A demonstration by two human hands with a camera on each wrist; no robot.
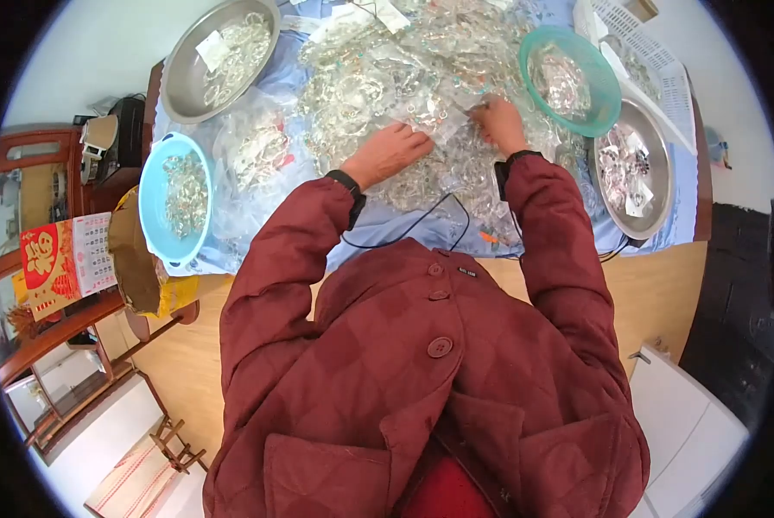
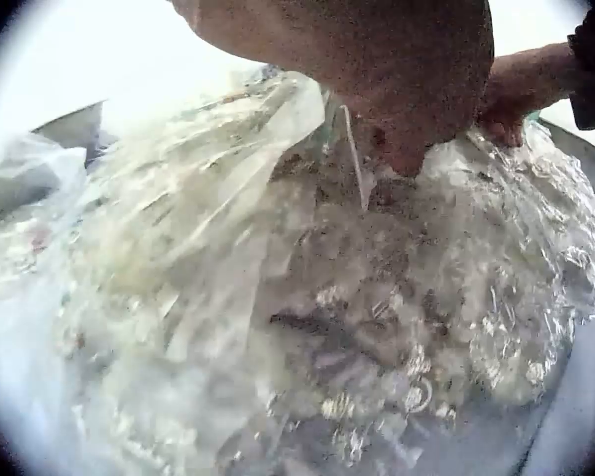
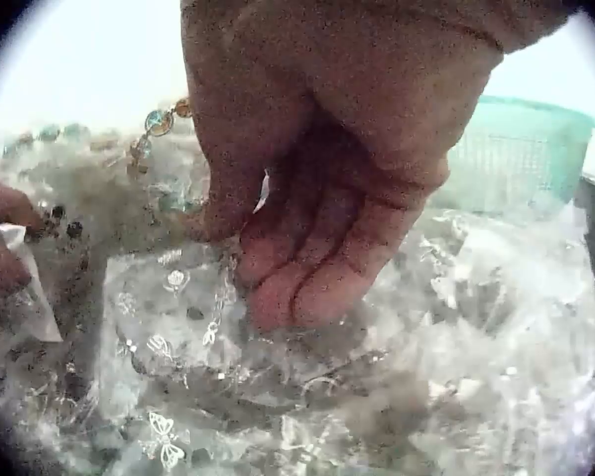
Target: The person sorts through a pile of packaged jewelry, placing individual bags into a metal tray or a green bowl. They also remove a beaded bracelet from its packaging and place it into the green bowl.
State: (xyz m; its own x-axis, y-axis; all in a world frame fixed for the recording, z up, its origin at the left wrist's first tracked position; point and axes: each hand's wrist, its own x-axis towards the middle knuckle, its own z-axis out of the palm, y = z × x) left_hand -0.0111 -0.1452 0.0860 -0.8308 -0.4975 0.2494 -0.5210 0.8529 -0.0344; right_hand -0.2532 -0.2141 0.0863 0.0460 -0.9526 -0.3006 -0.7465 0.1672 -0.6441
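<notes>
A wide heap of clear bags of jewelry [image 1: 387, 73] covers the middle of the table. Over its near part, my left hand [image 1: 391, 154] reaches in from the left, and in the right wrist view its fingers [image 3: 5, 213] pinch a piece of pale plastic [image 3: 38, 297]. My right hand [image 1: 499, 125] is bent down into the heap on the other side. Its thumb and curled fingers [image 3: 312, 288] pinch the edge of a clear bag [image 3: 164, 317] with small silver charms and a chain. Beside that thumb lies a beaded bracelet [image 3: 159, 124].
Metal bowls [image 1: 175, 86] [image 1: 661, 186] of bagged jewelry stand at both sides. A blue basin [image 1: 148, 203] sits at the left, a green basket [image 1: 607, 82] at the right, with a white crate [image 1: 676, 78] behind. A black cable [image 1: 387, 244] loops along the near table edge.
</notes>
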